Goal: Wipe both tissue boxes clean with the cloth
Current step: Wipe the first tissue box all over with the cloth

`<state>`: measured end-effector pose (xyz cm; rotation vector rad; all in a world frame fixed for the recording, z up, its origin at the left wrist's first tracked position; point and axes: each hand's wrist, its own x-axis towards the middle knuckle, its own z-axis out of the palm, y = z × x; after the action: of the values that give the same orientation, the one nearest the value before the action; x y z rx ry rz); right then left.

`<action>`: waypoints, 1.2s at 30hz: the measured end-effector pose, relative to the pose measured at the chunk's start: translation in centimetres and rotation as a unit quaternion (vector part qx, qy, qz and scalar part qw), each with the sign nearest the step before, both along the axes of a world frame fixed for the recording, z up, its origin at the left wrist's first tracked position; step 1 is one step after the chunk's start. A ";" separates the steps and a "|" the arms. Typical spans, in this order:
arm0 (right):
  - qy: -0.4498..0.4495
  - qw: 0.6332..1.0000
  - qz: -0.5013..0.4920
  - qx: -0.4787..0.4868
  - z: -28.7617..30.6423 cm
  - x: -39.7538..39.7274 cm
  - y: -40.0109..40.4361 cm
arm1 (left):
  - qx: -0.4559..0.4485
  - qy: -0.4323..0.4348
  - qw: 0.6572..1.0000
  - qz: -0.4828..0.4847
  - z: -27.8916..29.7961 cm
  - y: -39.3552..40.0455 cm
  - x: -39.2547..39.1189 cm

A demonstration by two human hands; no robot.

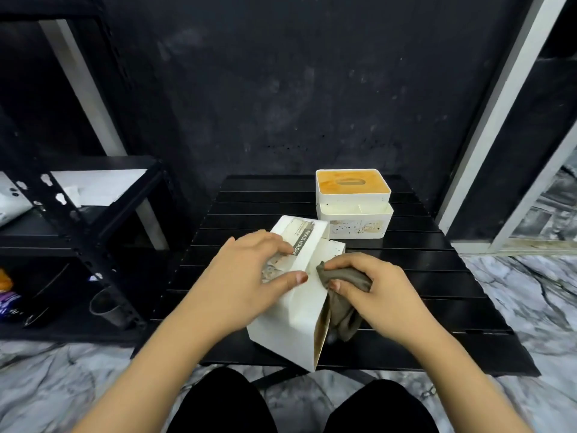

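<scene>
A white tissue box (298,323) marked "TISSUE HOLDER" stands tilted near the front of the black slatted table (421,276). My left hand (246,276) grips its top, thumb over the upper edge. My right hand (371,285) pinches a bunched grey-brown cloth (343,278) against the box's right side, and the rest of the cloth hangs down beside the box. A second white tissue box (352,201), with an orange-stained lid and spotted front compartments, sits farther back on the table, apart from both hands.
A black metal shelf rack (78,220) stands left of the table, holding a glass cup (106,307) and some packets. The floor is grey marble (530,292). A dark wall rises behind the table. My knees in black are below the table's front edge.
</scene>
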<state>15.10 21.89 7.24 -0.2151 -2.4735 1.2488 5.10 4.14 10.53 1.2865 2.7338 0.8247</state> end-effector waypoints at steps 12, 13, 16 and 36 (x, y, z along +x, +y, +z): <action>-0.015 0.995 -0.033 0.098 0.4 -1.0 0.8 | 0.082 -0.075 0.994 0.003 -1.1 -0.3 -0.6; -0.016 0.994 -0.045 0.099 0.4 -1.3 1.0 | 0.084 -0.074 0.994 0.006 -1.2 -0.3 -0.7; -0.012 0.991 -0.013 0.130 0.1 -1.2 -0.1 | 0.085 -0.081 0.993 0.019 -1.4 0.0 -0.7; -0.019 0.993 -0.005 0.115 0.5 -1.3 1.2 | 0.089 -0.119 0.989 0.010 -0.9 0.2 -0.8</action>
<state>13.77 23.12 7.75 -0.1931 -2.6187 0.9536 4.35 4.38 9.67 1.1026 2.5381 1.1656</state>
